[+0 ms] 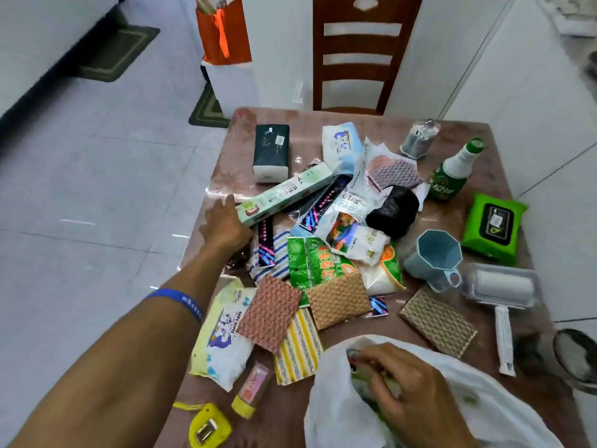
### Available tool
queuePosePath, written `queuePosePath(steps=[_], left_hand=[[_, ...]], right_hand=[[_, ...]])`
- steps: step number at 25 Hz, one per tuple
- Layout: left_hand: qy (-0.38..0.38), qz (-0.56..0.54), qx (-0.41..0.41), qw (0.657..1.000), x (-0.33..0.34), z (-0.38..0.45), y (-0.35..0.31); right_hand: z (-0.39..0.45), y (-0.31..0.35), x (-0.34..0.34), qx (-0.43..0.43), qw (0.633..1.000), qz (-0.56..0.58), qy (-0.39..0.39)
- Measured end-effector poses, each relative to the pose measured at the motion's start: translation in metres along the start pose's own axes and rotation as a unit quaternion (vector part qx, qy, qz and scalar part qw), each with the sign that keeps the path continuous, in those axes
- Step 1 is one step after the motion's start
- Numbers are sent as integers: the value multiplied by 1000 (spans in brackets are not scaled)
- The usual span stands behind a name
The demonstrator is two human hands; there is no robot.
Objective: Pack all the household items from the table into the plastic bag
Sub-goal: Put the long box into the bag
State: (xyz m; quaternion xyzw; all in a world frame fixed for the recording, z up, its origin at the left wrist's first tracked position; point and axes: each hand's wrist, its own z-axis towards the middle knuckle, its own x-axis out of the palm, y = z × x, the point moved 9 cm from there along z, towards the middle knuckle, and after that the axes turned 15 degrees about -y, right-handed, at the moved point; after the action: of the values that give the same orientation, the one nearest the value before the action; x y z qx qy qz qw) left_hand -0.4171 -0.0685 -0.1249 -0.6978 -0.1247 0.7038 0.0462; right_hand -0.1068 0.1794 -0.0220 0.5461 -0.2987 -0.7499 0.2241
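Observation:
A white plastic bag (pixel 436 412) lies at the table's near edge, and my right hand (pixel 407 386) grips its rim, with a colourful pack visible inside. My left hand (pixel 224 224) stretches across the table's left side, fingers closing on the near end of a long light-green box (pixel 287 194). Many household items are heaped on the brown table (pixel 381 121): a yellow wipes pack (pixel 223 334), woven cloths (pixel 269 313), a green bottle (pixel 454 173), a blue cup (pixel 436 257), a green wipes pack (pixel 492 227), a dark tissue pack (pixel 271 151).
A wooden chair (pixel 358 53) stands at the table's far side. An orange bag (pixel 224 30) rests on a white box on the floor. A lint roller (pixel 502 287), a yellow tape measure (pixel 210 426) and a small yellow-capped tube (pixel 253 386) lie near the front. White cabinets line the right.

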Motion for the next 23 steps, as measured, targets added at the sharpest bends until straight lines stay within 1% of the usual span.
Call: queuePosePath(steps=[2, 4, 5, 6, 7, 8, 9, 10, 11, 12, 13, 14, 15, 16, 17, 18, 19, 20, 21, 22, 23], left_hand=[[36, 16, 9, 999, 25, 13, 15], [67, 6, 11, 998, 37, -3, 17], [68, -32, -9, 997, 36, -18, 18], [62, -94, -46, 993, 31, -35, 19], [60, -175, -89, 979, 19, -54, 18], [62, -256, -114, 958, 4, -76, 13], [71, -328, -120, 934, -16, -102, 5], [75, -375, -112, 917, -36, -129, -3], [77, -406, -94, 906, -58, -160, -14], [82, -417, -62, 903, -81, -196, -30], [95, -425, -15, 900, -102, -232, -53], [121, -428, 35, 895, -114, -265, -79], [160, -433, 76, 884, -118, -295, -102], [192, -430, 100, 876, -115, -320, -119], [196, -419, 117, 879, -108, -341, -129], [154, -377, 138, 903, -101, -355, -132], [76, -306, 172, 933, -99, -368, -133], [1, -213, 218, 953, -93, -382, -133], [-32, -113, 249, 961, -82, -397, -132], [-24, -35, 249, 968, -69, -408, -127], [-13, 12, 238, 971, -53, -413, -118]], right_hand=[[-2, -9, -5, 45, 999, 10, -9], [-9, -25, -17, 112, 993, 15, -22], [-15, -32, -25, 134, 990, 23, -31], [-20, -38, -32, 158, 986, 36, -42], [-23, -44, -39, 185, 980, 53, -51], [-26, -49, -49, 211, 972, 77, -66], [-27, -54, -60, 237, 962, 108, -84], [-26, -57, -69, 264, 944, 169, -102], [-22, -55, -73, 298, 912, 264, -101], [-17, -50, -71, 327, 869, 365, -74], [-15, -41, -66, 350, 825, 442, -33], [-10, -30, -62, 358, 801, 481, 2], [-4, -20, -60, 345, 795, 499, 22], [1, -16, -60, 331, 803, 496, 24], [2, -12, -63, 320, 806, 498, 17], [0, -16, -69, 310, 813, 494, -2], [-4, -25, -77, 300, 822, 483, -24], [-11, -35, -85, 284, 839, 462, -39], [-19, -46, -87, 270, 860, 432, -32], [-28, -54, -86, 257, 885, 387, -4], [-38, -60, -79, 237, 916, 321, 49]])
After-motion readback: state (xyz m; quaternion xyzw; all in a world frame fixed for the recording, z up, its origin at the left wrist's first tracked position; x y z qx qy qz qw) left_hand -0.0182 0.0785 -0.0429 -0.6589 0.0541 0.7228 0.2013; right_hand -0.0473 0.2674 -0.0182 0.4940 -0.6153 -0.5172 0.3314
